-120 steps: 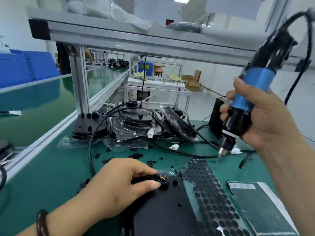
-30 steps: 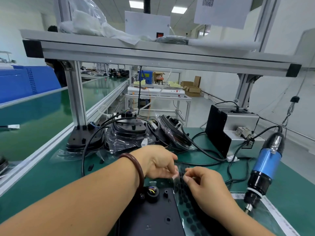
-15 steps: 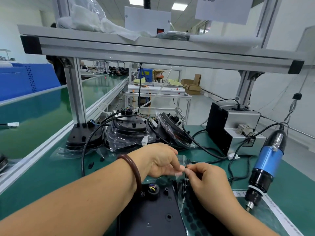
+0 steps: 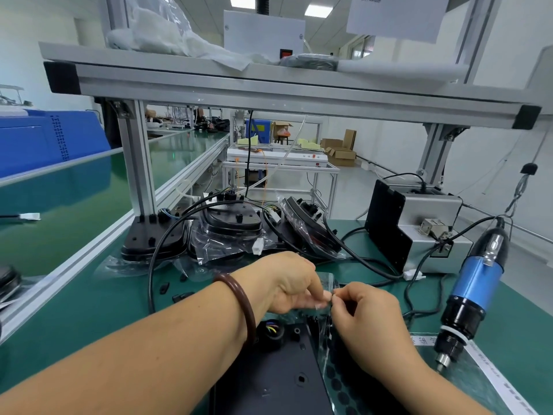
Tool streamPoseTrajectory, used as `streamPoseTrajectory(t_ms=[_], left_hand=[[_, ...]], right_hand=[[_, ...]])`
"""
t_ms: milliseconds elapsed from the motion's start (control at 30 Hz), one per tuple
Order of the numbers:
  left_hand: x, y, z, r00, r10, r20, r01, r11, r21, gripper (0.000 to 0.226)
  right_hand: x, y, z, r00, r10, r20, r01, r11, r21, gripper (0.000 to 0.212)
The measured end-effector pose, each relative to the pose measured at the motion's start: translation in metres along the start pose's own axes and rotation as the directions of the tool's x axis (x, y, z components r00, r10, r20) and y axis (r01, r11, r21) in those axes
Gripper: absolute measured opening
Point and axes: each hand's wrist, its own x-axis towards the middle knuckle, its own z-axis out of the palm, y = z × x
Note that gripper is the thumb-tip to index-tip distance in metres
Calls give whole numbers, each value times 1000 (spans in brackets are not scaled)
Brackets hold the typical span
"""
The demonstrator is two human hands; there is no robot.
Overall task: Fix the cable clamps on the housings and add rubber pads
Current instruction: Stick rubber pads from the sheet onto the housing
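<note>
Both hands are meeting low over the green bench, fingertips nearly touching. The left hand (image 4: 287,286) is curling its fingers and pinching the lifted far edge of the clear pad sheet (image 4: 336,384). The right hand (image 4: 371,322), just beside it at three o'clock, is pinching the same edge with tightly curled fingers. Whether a single rubber pad is sitting between those fingertips cannot be told.

The rest of the sheet, dotted with dark round pads, is running down toward five o'clock, passing under the right hand. The black housing (image 4: 269,381) is lying flat at six o'clock of the hands, its right edge against the sheet. Its cable clamp (image 4: 270,333), with coloured wires showing in it, is sitting at seven o'clock of the fingertips, apart from both hands.

The blue screwdriver (image 4: 469,295) is hanging tip down at three o'clock, well apart from the right hand. Bagged housings (image 4: 227,232) are sitting at twelve o'clock.
</note>
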Motion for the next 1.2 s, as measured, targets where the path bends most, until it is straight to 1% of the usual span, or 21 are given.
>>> streamPoseTrajectory(t_ms=[133,200,233,267,333,367,433,567,600,633,667,700,767,800,833,867,900,933,1033,1100,1200], left_hand=[[-5,1,1,999,15,-28,-14,1000,12,29],[-5,2,-2,995,35,-92,-30,998,55,31],[-3,1,-3,987,64,-149,-45,991,128,30],[0,-1,-6,969,124,-214,-62,959,277,29],[3,-2,-7,913,274,-302,-73,839,539,40],[3,-1,-7,893,324,-313,-96,816,570,43],[2,-1,-6,888,347,-301,-120,807,579,44],[-1,3,-6,864,383,-326,-2,652,758,35],[0,4,-7,865,360,-350,31,657,753,33],[0,5,-9,879,305,-366,53,701,711,32],[1,5,-11,904,217,-369,74,771,633,32],[1,6,-11,923,116,-367,93,858,506,34],[4,8,-11,952,-36,-304,102,973,206,39],[5,9,-9,960,-88,-265,101,994,37,38],[6,9,-6,963,-127,-237,111,991,-81,31],[9,9,-4,965,-148,-214,122,984,-129,20],[11,8,-2,969,-151,-193,129,984,-123,15],[14,6,0,973,-146,-181,132,987,-88,16],[12,-1,4,982,-132,-138,144,986,81,20],[9,-3,3,987,-102,-122,116,987,112,32],[5,-3,-1,995,-47,-91,55,994,92,38]], right_hand=[[2,4,0,1000,7,-8,-7,999,41,19],[5,8,0,998,56,-5,-55,993,104,23],[6,10,0,996,89,1,-88,986,141,25],[8,13,0,992,124,10,-123,976,182,25],[10,15,1,984,179,21,-178,951,252,24],[10,16,1,982,188,18,-186,945,269,23],[11,17,2,983,185,13,-182,953,244,24],[11,20,3,981,189,46,-194,969,156,24],[11,21,4,980,191,51,-196,970,145,25],[11,21,4,980,191,54,-197,971,138,25],[11,21,4,980,192,56,-198,971,137,25],[11,20,4,980,191,58,-197,970,140,25],[10,20,4,979,192,68,-201,968,151,25],[10,20,3,978,193,73,-202,966,158,25],[9,20,3,979,190,76,-200,967,161,25],[9,20,3,980,183,79,-194,968,161,25],[8,19,2,981,176,83,-187,969,164,24],[8,19,1,982,168,89,-181,969,167,23],[7,18,0,984,141,110,-157,976,153,21],[5,18,-1,986,113,124,-131,981,141,20],[3,15,-2,990,52,134,-69,989,129,18]])
